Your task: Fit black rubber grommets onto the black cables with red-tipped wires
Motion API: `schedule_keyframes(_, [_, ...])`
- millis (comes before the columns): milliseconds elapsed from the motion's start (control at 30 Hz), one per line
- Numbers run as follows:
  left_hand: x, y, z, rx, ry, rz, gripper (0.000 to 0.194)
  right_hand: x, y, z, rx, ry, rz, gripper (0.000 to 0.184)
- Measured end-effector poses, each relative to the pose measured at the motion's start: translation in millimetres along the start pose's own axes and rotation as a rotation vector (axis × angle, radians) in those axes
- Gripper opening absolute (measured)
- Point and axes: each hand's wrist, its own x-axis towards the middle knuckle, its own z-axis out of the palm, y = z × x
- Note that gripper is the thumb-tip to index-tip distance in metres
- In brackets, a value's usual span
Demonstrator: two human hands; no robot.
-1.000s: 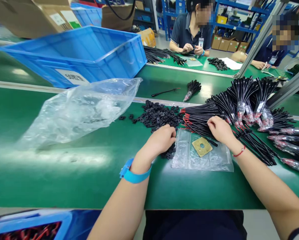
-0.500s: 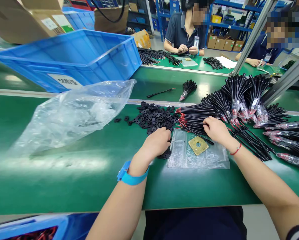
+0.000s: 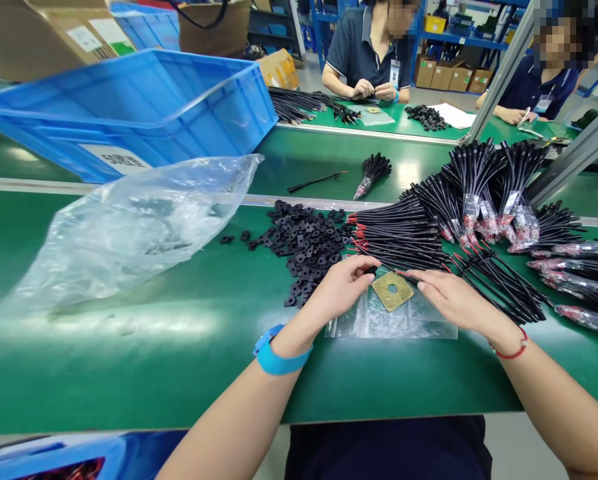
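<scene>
My left hand (image 3: 346, 283) is closed, with a small black part (image 3: 373, 270) pinched between thumb and fingertips. My right hand (image 3: 451, 297) has its fingers and thumb closed on a black cable, whose thin red-and-bare wire end (image 3: 401, 273) points at my left fingertips. A narrow gap separates the black part from the wire end. Below both hands, a yellowish square plate (image 3: 403, 292) with a round hole lies on a clear plastic bag (image 3: 423, 328). Left of my hands spreads a pile of small black flat parts (image 3: 303, 240). Loose black cables (image 3: 399, 233) with red ends lie just behind.
Bundled cables (image 3: 479, 180) are heaped at the right near a metal post (image 3: 509, 73). At left stand a large clear bag (image 3: 139, 233) and a blue bin (image 3: 169, 120). Two co-workers (image 3: 363, 50) sit across the green bench (image 3: 179, 373).
My left hand has left the pile and moved right with a small black part. My right hand has drawn a cable from the loose cables toward the plate. The whole view shifts slightly.
</scene>
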Motion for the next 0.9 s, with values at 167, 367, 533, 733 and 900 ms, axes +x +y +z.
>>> schedule_keyframes(167, [0,3,6.0,-0.368,-0.038,-0.133,0.024,-11,5,23,-0.118,-0.017,0.052,0.041])
schedule_keyframes(367, [1,6,2.0,-0.412,-0.015,-0.167,0.025,-4,-5,36,-0.336,-0.024,-0.011,0.026])
schedule_keyframes(533, [5,3,2.8,-0.363,0.012,-0.179,0.028,2,-18,43,-0.484,-0.009,-0.088,0.009])
schedule_keyframes(733, [3,8,2.8,-0.412,0.015,-0.258,0.035,3,-6,51,-0.395,0.139,-0.060,0.009])
schedule_keyframes(900, [0,8,8.0,-0.481,0.085,-0.267,0.039,1,3,38,-0.076,0.331,-0.083,0.028])
